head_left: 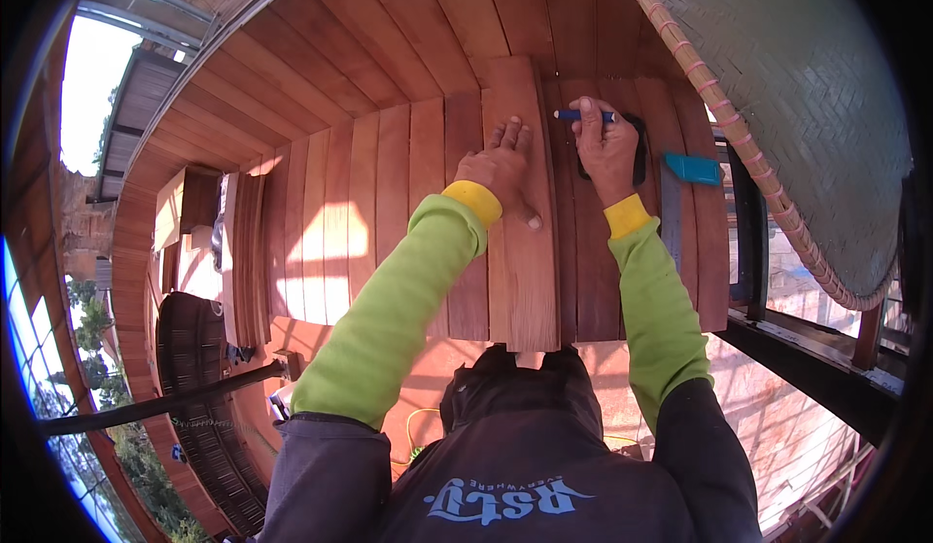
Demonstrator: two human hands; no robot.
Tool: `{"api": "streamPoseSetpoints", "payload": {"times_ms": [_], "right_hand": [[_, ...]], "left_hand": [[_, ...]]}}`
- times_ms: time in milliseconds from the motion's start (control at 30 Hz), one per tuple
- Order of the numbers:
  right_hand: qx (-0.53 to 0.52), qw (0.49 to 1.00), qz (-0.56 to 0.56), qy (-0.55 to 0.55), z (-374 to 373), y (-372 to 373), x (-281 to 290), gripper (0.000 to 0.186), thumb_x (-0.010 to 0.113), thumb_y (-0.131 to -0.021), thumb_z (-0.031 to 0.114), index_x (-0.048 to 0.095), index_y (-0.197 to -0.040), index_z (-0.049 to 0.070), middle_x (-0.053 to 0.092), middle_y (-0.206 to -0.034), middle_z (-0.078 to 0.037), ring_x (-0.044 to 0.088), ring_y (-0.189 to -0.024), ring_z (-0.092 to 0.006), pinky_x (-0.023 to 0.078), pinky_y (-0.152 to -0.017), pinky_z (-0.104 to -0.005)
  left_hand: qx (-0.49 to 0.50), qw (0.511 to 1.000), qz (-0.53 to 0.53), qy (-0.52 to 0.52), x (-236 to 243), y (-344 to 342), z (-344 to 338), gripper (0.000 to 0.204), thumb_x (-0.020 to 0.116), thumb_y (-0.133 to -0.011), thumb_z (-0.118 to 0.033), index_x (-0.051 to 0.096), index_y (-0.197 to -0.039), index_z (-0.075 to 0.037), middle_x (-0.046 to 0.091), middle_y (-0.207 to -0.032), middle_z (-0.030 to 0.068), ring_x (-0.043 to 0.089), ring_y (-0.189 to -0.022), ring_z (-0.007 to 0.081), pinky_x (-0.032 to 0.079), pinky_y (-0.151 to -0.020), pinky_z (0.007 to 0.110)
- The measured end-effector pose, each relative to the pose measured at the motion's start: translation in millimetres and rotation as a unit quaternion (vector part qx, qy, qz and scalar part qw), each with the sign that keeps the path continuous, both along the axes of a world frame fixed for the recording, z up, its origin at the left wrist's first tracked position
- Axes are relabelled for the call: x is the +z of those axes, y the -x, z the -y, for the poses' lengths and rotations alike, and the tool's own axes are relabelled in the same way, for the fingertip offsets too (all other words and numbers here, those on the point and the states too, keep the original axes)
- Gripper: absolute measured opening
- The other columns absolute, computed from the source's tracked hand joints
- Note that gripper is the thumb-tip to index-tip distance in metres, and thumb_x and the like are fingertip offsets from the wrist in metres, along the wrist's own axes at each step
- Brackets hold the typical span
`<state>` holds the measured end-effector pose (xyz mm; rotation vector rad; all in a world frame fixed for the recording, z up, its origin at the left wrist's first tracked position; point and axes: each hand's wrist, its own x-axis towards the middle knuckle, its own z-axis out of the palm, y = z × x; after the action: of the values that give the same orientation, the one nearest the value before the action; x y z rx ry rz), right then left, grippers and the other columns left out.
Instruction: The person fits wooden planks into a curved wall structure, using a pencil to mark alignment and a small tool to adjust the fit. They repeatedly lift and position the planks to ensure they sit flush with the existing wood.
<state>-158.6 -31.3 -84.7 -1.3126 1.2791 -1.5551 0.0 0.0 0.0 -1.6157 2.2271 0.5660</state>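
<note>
A loose wooden plank (525, 280) lies lengthwise over a surface of reddish-brown boards, its near end reaching their front edge. My left hand (498, 169) rests flat on this plank, fingers stretched away from me and thumb out to the side. To the right of the plank, my right hand (604, 149) pinches a blue pen (567, 114), held roughly level with its tip toward the plank. Partly hidden under that hand is a flat black object (639, 144) whose kind I cannot make out. A try square with a teal handle (692, 169) lies farther right, its metal blade pointing toward me.
Plank walls (369, 33) curve round the far and left sides. A woven panel with a bound rim (807, 105) hangs at the upper right. Stacked boards (243, 261) stand at the left, near a dark slatted curved piece (199, 378). A dark metal beam (816, 368) runs at the right.
</note>
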Motion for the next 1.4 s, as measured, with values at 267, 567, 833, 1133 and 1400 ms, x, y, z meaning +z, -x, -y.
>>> {"api": "streamPoseSetpoints", "payload": {"times_ms": [267,567,833,1133,1400], "right_hand": [[0.041,0.999,-0.017,-0.016,87.8,-16.4,-13.7,0.028,0.053,-0.095,0.022,0.063,-0.1,-0.003,0.064,-0.073,-0.009,0.059,-0.058,-0.0122,0.049,-0.057,-0.0282],[0.079,0.992,-0.097,-0.029,119.1,-19.4,-21.8,0.029,0.052,-0.096,0.025,0.064,-0.099,-0.001,0.064,-0.076,-0.007,0.06,-0.06,-0.012,0.049,-0.052,-0.0261],[0.075,0.959,-0.267,0.064,121.3,-11.8,-4.4,0.036,0.05,-0.091,0.025,0.061,-0.071,-0.004,0.059,-0.067,-0.024,0.06,-0.065,-0.0423,0.048,-0.059,-0.0424],[0.145,0.971,-0.181,-0.048,-92.9,7.4,34.9,0.015,0.054,-0.089,0.009,0.059,-0.082,-0.003,0.059,-0.068,-0.021,0.061,-0.061,-0.0379,0.047,-0.056,-0.0374],[0.15,0.971,-0.181,-0.05,-110.9,8.3,39.4,0.011,0.056,-0.088,0.005,0.056,-0.08,-0.002,0.057,-0.068,-0.022,0.059,-0.061,-0.0397,0.045,-0.052,-0.0395]], "left_hand": [[0.017,0.999,-0.037,0.024,0.2,3.4,-1.7,0.125,0.089,-0.049,-0.034,0.018,-0.147,-0.001,0.016,-0.156,0.0154,0.018,-0.144,0.0278,0.033,-0.11,0.043],[0.03,0.998,-0.042,0.028,-3.8,0.2,-2.2,0.124,0.089,-0.05,-0.033,0.019,-0.147,-0.003,0.017,-0.156,0.0136,0.019,-0.143,0.028,0.035,-0.108,0.051],[0.02,0.999,-0.024,0.026,-1.1,2.7,-1.4,0.122,0.088,-0.053,-0.034,0.019,-0.147,-0.003,0.016,-0.156,0.0132,0.02,-0.143,0.0275,0.034,-0.108,0.051],[0.026,0.999,-0.027,0.032,-0.3,1.5,-2.2,0.123,0.089,-0.05,-0.036,0.021,-0.147,-0.003,0.019,-0.155,0.014,0.021,-0.143,0.0278,0.033,-0.108,0.052],[0.012,0.999,-0.014,0.033,-4.4,0.6,1.0,0.127,0.09,-0.047,-0.038,0.02,-0.147,-0.002,0.019,-0.155,0.0152,0.021,-0.143,0.0281,0.033,-0.108,0.051]]}}
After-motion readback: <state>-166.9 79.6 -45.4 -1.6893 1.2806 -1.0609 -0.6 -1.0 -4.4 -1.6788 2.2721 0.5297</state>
